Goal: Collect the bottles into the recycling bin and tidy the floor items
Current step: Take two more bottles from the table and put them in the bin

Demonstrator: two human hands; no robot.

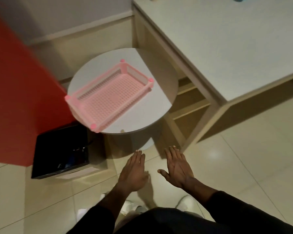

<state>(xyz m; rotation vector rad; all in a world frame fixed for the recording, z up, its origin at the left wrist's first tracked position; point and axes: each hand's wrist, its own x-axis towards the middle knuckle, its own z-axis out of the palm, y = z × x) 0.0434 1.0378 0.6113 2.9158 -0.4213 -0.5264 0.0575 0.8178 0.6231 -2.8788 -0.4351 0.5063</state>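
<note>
**Two empty hands held out over a tiled floor, near a round table and a black bin**

Both hands reach forward, side by side and slightly apart, backs up. The left hand (134,173) has its fingers straight and close together. The right hand (178,168) is flat too, with the thumb spread out to the side. Neither holds or touches anything. Dark long sleeves (235,208) cover both forearms, and white shoes (186,203) show below on the glossy cream floor tiles (243,166).

Just beyond the fingertips stands a small round white table (142,112). A pink rectangular basket of perforated plastic (108,95), with knobbed corner posts, sits on its left half and reaches the table's left edge.

To the left of this table, on the floor against a red wall (15,98), stands a black square open-topped bin (46,149). Its inside is too dark to make out.

To the right stands a large white-topped table with a pale wood frame (227,48) and open shelves beneath.
</note>
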